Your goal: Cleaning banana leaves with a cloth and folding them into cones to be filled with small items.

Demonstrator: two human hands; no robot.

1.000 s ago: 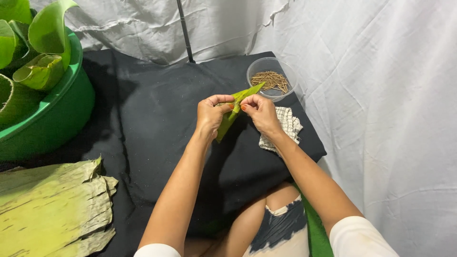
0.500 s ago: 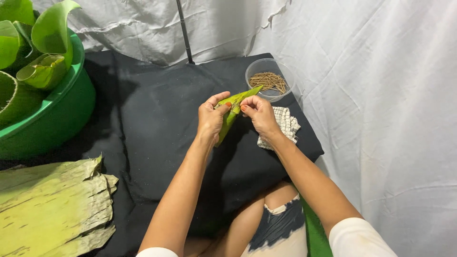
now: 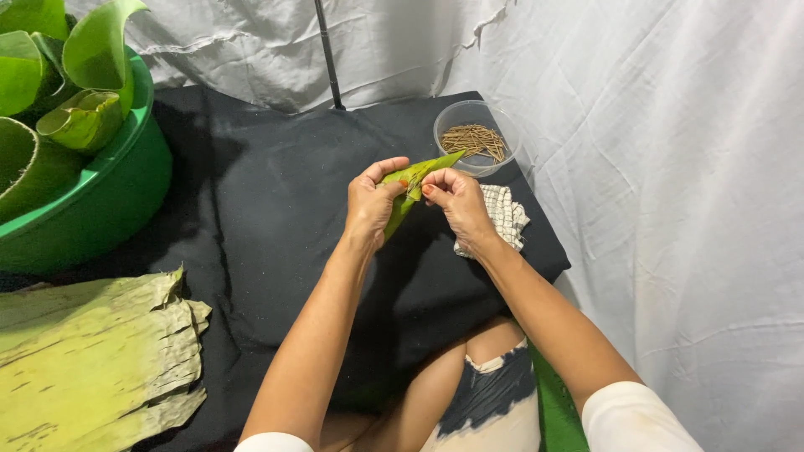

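Note:
A folded green leaf (image 3: 407, 194) is held up over the black cloth (image 3: 268, 226), pointed end toward the far right. My left hand (image 3: 373, 201) grips its left side with thumb and fingers. My right hand (image 3: 453, 197) pinches the leaf's upper edge, where a thin stick seems to sit between its fingertips. Both hands touch the leaf and each other.
A clear plastic cup (image 3: 476, 137) with several thin brown sticks stands at the far right. A checked cloth (image 3: 502, 219) lies under my right wrist. A green tub (image 3: 100, 201) with rolled leaves is at the left. Flat leaf pieces (image 3: 92, 360) lie near left. White fabric hangs around.
The hands and leaf have stayed over the same spot. The right hand's fingers have shifted slightly along the leaf's upper edge.

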